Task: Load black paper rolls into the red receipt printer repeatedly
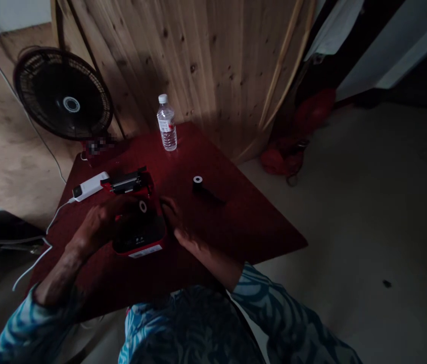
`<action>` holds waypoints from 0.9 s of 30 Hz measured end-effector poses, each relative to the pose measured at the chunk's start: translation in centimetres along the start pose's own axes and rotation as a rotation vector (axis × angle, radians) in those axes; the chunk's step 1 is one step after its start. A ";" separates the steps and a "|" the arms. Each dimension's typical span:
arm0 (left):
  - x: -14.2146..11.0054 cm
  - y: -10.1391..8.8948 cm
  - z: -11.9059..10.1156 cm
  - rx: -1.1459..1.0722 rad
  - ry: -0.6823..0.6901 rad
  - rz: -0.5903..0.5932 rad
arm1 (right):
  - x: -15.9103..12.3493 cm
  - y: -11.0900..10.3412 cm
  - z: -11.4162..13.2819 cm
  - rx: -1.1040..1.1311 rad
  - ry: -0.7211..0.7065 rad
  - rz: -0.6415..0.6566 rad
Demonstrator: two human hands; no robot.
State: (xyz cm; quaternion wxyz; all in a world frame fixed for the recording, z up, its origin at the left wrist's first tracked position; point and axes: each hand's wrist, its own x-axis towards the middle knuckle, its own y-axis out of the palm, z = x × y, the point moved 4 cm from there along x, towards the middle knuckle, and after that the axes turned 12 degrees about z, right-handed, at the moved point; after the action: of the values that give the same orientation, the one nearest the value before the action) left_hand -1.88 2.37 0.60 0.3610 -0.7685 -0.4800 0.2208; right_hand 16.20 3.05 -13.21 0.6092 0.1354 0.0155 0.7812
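A small red and black printer-like device (141,233) sits on the dark red table (213,237) with its lid (128,182) raised. My left hand (109,215) reaches over the device's inside. Its fingers are closed on a dark roll with a white ring-shaped core end (143,206); deep shadow hides part of the grip. Along the device's right side lies my right hand (175,217), its fingers bent against the wall and rim. A second dark roll with a white core (197,180) stands to the right, a dark strip (213,196) trailing from it.
A clear water bottle (167,126) stands near the table's back edge. At the back left is a black fan (65,96). A white power bank (91,187) with a cable (59,210) lies left of the device. Behind rises a wooden board (205,65); red bags (281,156) rest on the floor.
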 end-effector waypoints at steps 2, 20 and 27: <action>-2.5 -1.5 0.4 0.103 -0.010 -0.148 | 0.1 -0.1 -0.4 0.002 -0.011 0.006; -7.0 -0.4 15.2 -0.163 -0.276 -0.389 | 2.4 -6.1 6.2 -0.610 -0.261 -0.128; -8.3 -0.7 11.3 -0.137 -0.134 -0.485 | 5.3 -11.7 4.4 -0.937 0.038 -0.108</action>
State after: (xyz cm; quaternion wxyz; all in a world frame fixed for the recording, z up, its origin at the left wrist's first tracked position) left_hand -13.72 -0.96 -6.18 0.3178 -0.6372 -0.6869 0.1454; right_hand 27.16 10.53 -10.15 0.6439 -0.1694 -0.3205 0.6738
